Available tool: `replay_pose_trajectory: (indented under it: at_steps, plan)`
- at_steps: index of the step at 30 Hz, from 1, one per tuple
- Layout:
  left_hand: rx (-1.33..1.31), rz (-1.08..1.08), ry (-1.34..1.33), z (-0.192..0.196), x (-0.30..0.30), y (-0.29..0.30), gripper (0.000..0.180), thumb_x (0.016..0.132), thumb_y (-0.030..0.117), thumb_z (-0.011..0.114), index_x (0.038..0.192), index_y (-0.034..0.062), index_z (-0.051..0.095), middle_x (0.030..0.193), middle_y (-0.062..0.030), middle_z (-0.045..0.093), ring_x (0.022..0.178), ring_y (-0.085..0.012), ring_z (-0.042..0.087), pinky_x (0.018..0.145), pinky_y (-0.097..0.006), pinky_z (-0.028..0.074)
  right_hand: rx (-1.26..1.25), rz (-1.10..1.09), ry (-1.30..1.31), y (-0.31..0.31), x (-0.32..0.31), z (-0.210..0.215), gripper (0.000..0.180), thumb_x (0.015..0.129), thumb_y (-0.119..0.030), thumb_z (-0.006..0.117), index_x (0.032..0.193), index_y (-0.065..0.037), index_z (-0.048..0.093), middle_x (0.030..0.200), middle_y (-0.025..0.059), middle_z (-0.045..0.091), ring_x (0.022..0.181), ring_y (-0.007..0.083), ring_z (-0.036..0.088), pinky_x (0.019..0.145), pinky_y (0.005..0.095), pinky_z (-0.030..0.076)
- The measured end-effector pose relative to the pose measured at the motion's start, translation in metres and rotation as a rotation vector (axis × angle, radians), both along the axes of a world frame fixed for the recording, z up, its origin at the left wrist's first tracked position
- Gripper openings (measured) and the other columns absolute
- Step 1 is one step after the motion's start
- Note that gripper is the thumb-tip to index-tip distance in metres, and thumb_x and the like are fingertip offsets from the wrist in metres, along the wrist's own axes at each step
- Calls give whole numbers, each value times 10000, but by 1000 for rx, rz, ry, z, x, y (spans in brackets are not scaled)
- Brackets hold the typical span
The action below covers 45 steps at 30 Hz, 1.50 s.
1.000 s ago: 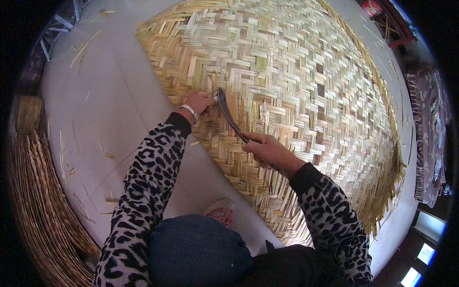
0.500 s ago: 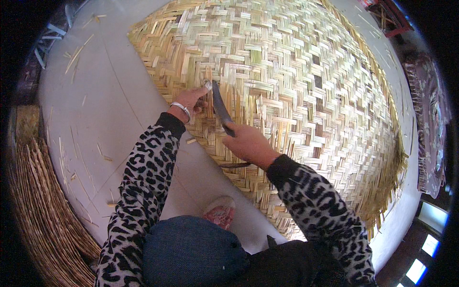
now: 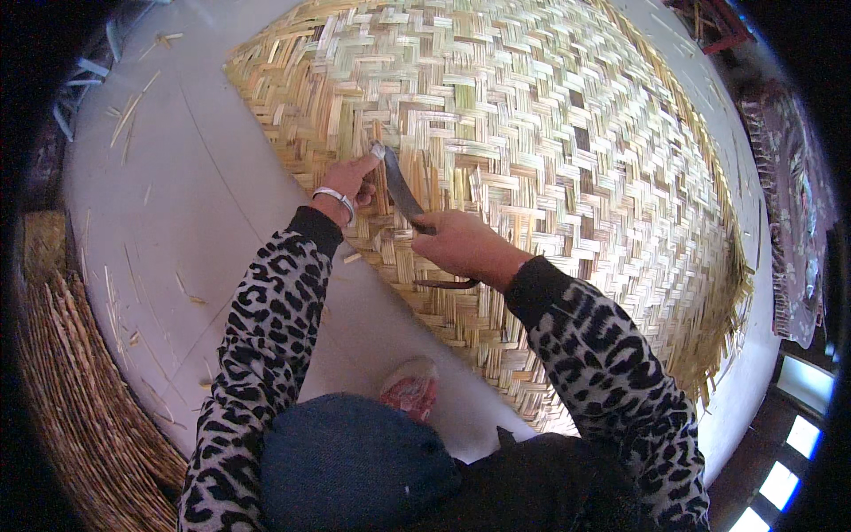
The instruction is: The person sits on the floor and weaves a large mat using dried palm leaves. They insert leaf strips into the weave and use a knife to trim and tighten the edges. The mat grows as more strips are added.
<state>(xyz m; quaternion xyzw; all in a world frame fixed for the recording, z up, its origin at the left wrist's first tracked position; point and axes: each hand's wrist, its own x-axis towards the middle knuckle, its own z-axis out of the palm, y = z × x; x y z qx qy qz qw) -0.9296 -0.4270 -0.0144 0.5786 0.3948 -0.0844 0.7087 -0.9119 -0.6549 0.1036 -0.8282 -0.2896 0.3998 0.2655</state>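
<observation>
A large woven mat of pale split strips in a herringbone pattern lies before me. My right hand is closed round a curved knife; its dark blade points away from me, and a dark hooked end shows below the fist. My left hand is at the mat's left edge, its other fingers curled and a white-wrapped fingertip pressed beside the blade's tip. What it pinches, if anything, is too small to make out. A silver bracelet circles that wrist.
Loose strips are scattered over the pale floor at left. A stack of brown strips stands at lower left. My shoe is close to the mat's near edge. Fringed cloth hangs at far right.
The knife and my right hand have shifted slightly away from me, with the blade tip still by the left fingertip. My left hand has moved a little left and up with the view.
</observation>
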Motion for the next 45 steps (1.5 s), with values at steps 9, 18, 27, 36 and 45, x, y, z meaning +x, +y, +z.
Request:
replay_pose_trajectory:
  at_steps: [9,18,27,36,45]
  plan:
    - [184,-164,41,-8,10,10,324,865,463,729,860,142,688,634,13,558,498,-138,513,466,-331,418,-36,-96,-295,15,-30,-31,345,890,-325,592,1026,-12,639,896,262,701,835,433,695,760,554,553]
    - [50,-165,85,-8,18,6,329,829,367,762,804,60,648,680,-38,555,524,-182,523,469,-364,458,-97,-80,-335,16,-26,-40,341,904,-293,582,1127,-34,582,806,253,696,766,442,696,697,555,560]
    - [259,-252,110,-4,25,1,478,839,447,769,851,-16,650,709,-157,651,603,-316,664,484,-475,500,-154,-30,-380,11,-28,-44,389,906,-301,591,1201,-49,567,796,227,704,748,408,710,661,530,568]
    - [1181,-657,-38,-9,12,2,543,826,568,676,891,29,679,930,-251,685,881,-435,652,765,-499,508,-267,122,-314,1,-33,-7,364,915,-310,574,1144,-27,578,815,200,711,749,379,714,652,531,560]
    - [644,-512,-25,-27,18,26,465,857,468,718,938,11,723,759,-109,687,673,-225,655,600,-372,498,-211,37,-65,-52,-36,54,420,894,-324,567,1235,-81,602,894,234,700,852,427,685,775,541,544]
